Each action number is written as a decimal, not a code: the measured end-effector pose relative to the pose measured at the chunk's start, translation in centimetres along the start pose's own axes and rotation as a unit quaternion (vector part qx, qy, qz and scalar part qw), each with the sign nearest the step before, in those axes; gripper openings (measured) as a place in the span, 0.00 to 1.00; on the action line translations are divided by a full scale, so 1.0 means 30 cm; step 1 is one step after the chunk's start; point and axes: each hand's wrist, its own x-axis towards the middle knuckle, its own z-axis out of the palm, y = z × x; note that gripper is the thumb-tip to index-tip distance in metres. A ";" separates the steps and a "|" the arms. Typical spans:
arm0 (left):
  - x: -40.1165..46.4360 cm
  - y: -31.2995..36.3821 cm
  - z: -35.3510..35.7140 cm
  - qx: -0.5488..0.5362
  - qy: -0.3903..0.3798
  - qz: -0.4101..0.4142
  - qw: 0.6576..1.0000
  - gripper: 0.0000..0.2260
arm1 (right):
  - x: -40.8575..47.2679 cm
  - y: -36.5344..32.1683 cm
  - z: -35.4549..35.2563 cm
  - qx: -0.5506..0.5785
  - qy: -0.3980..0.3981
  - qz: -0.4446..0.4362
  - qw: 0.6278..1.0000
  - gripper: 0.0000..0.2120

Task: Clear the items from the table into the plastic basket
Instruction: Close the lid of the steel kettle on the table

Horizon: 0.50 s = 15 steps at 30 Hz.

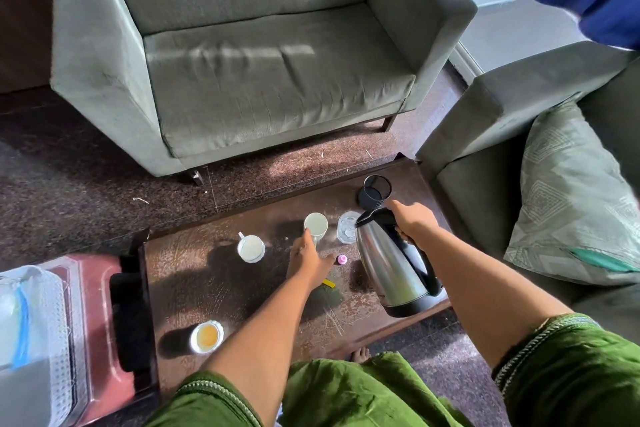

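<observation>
My right hand (414, 224) grips the black handle of a steel electric kettle (388, 270), which leans tilted over the right end of the dark wooden table (194, 288). My left hand (308, 260) stretches forward with its fingers straight, the fingertips at the side of a white mug (317, 224). Another white cup (251, 248) stands to the left, and a cup with brown liquid (207, 336) sits near the front. A clear glass (347, 227), a black mesh holder (375, 189), a pink cap (342, 259) and a yellow scrap (328, 283) also lie on the table. The whitish plastic basket (52, 322) stands at the far left.
The basket rests on a red plastic stool (93, 305) against the table's left end. A grey-green armchair (259, 62) faces the table across a strip of floor. A sofa with a patterned cushion (571, 204) is close on the right.
</observation>
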 end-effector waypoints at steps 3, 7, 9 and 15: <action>-0.005 0.003 0.002 0.008 0.002 -0.002 1.000 0.38 | -0.003 0.005 0.000 0.000 0.001 0.000 1.000 0.25; -0.010 0.006 0.006 0.013 0.001 0.000 1.000 0.38 | -0.007 0.015 0.000 0.004 0.003 0.001 1.000 0.26; -0.014 0.007 0.007 0.018 0.001 0.001 1.000 0.38 | -0.010 0.020 0.001 0.007 0.005 0.000 1.000 0.26; -0.025 0.010 0.007 0.030 0.002 0.012 0.999 0.38 | -0.021 0.030 -0.001 0.018 0.012 0.001 1.000 0.26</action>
